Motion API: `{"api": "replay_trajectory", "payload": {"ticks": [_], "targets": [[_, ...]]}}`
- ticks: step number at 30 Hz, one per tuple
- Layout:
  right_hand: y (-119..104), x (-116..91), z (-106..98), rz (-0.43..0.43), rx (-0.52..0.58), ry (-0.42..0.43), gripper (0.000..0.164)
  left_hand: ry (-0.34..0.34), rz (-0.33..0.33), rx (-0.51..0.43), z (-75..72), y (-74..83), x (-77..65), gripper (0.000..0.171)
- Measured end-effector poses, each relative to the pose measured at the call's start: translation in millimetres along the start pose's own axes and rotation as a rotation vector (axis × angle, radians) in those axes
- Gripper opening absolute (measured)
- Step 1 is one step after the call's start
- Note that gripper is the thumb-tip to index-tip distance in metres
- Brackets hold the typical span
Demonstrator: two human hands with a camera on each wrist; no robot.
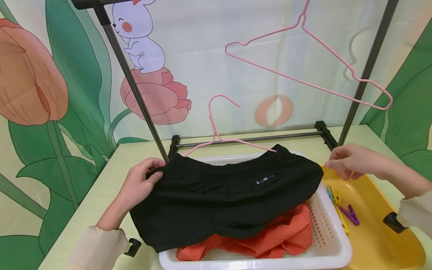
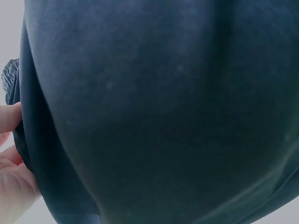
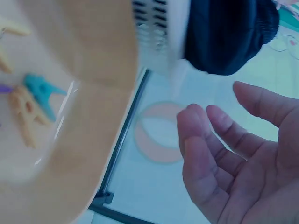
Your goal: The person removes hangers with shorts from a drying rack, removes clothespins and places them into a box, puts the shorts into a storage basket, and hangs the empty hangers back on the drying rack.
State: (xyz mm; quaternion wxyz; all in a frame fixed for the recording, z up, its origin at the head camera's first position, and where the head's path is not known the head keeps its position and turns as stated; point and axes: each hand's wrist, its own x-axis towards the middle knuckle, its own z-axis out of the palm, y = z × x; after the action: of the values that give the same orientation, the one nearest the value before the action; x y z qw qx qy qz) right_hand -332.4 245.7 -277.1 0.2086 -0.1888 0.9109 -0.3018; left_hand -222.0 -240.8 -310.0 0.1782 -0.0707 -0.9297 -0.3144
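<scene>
Black shorts (image 1: 233, 195) with a small white print lie spread over the white basket. A pink hanger (image 1: 216, 137) stands up out of their waistband, its hook free and its lower part hidden by the cloth. At the left end of the waistband, my left hand (image 1: 140, 183) pinches the fabric between thumb and fingers. In the left wrist view the dark cloth (image 2: 163, 116) fills most of the picture. My right hand (image 1: 354, 162) is just beyond the right end of the shorts, fingers loosely bent. The right wrist view shows a gap between this hand (image 3: 238, 158) and the cloth.
Under the shorts, an orange-red garment (image 1: 287, 234) lies in the white basket (image 1: 324, 258). On the right, a yellow tray (image 1: 381, 240) holds several clothespins, one a purple clothespin (image 1: 350, 215). Behind stands a dark rack (image 1: 135, 88); another pink hanger (image 1: 303, 80) hangs above.
</scene>
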Motion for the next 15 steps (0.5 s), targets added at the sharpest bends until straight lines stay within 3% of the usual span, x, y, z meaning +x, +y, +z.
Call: {"api": "replay_trajectory", "payload": {"ticks": [15], "targets": [[-29, 11, -8, -0.185, 0.230, -0.040, 0.031, -0.006, -0.003, -0.002, -1.0, 0.6, -0.7, 0.019]]}}
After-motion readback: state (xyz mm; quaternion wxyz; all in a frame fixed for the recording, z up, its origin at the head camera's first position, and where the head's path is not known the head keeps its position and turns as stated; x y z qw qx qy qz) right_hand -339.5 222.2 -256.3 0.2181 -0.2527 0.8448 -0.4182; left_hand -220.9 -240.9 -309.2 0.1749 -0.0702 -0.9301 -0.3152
